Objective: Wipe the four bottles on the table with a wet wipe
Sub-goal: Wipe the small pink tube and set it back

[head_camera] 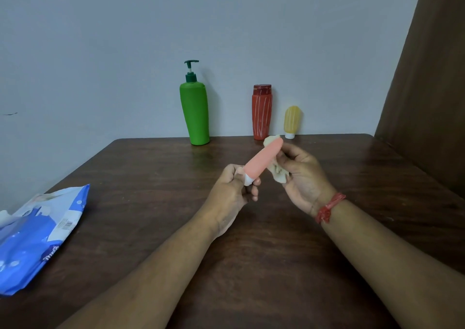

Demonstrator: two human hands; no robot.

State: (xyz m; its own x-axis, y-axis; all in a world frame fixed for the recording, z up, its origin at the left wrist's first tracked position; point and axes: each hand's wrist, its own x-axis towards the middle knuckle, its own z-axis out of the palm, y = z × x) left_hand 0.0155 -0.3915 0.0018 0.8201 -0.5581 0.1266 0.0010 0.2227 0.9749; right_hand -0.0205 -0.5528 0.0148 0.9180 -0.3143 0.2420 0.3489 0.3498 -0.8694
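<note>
Legible text: one partial white print on the blue wipes pack lying on the counter, near its lower edge, reads roughly "mee", cut off. Barcode label on the same pack; digits too small to read. Bottles: no readable lettering.

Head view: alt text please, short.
A person's left hand grips a pink tube by its white cap while the right hand holds a wet wipe against it. Green, red and yellow bottles stand by the wall; a blue wipes pack lies left.
</note>
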